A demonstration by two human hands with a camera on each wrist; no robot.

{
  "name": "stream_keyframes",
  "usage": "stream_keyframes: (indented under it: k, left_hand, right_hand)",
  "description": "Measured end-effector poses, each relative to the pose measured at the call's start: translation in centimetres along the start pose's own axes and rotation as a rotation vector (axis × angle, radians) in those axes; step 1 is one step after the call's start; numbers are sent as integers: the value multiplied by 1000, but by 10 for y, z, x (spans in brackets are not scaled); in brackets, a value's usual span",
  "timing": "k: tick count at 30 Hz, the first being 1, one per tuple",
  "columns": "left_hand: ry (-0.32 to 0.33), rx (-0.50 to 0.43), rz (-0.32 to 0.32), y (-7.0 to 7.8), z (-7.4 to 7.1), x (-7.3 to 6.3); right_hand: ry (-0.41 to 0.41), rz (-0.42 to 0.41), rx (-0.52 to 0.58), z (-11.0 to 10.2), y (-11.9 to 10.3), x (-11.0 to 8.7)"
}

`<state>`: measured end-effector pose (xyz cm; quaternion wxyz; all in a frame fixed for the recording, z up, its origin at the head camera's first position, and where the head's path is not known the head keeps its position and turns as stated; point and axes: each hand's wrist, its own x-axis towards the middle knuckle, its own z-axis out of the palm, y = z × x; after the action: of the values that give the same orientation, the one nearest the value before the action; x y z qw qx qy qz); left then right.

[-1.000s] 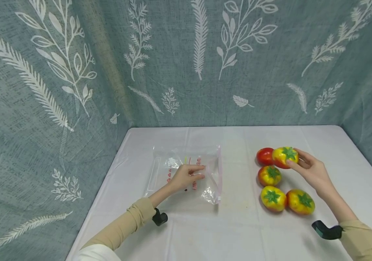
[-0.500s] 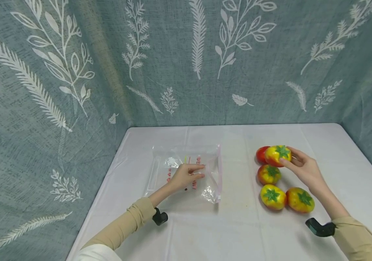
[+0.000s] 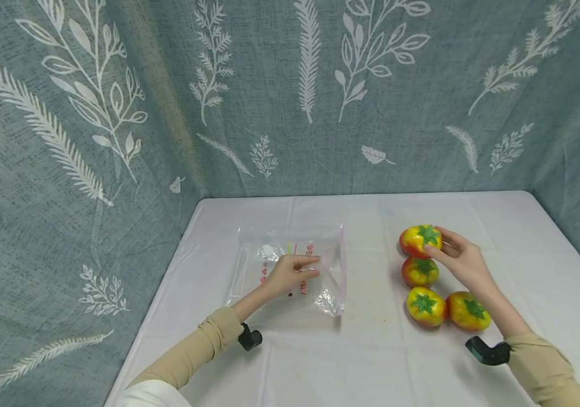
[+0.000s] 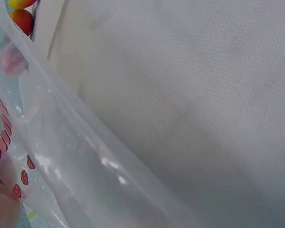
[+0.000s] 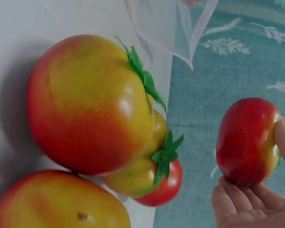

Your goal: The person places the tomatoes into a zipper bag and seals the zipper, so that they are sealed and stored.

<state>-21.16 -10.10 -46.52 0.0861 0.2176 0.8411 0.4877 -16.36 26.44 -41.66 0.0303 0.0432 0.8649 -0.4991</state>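
Observation:
My left hand (image 3: 286, 277) pinches the upper lip of a clear zip bag (image 3: 249, 271) with red print, lifting the film near its pink-edged mouth. In the left wrist view, the raised film of the bag (image 4: 99, 147) spans the left part, and part of the hand (image 4: 4, 204) shows at the edge. With thumb and fingers my right hand (image 3: 465, 263) grips a red-and-yellow tomato (image 3: 419, 242) above the table. The right wrist view shows this held tomato (image 5: 247, 142) apart from the others. In the head view it mostly hides a red tomato behind it.
More tomatoes with green leafy tops lie close together on the right: one (image 3: 419, 273) below the held one, another (image 3: 425, 307) nearer, and one (image 3: 468, 311) beside that. A white cloth covers the table (image 3: 371, 362). Patterned green curtains (image 3: 280, 102) stand behind and at the sides.
My right hand has moved left with the tomato, which now covers most of the red one behind it. The left hand and the bag have stayed in place.

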Motion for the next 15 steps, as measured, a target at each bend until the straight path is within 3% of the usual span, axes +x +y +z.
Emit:
stream_keyframes:
  k: [15]
  left_hand:
    - [-8,-7,-17,0,-1,-1]
  right_hand:
    - [-11,2,24,14,-9,0]
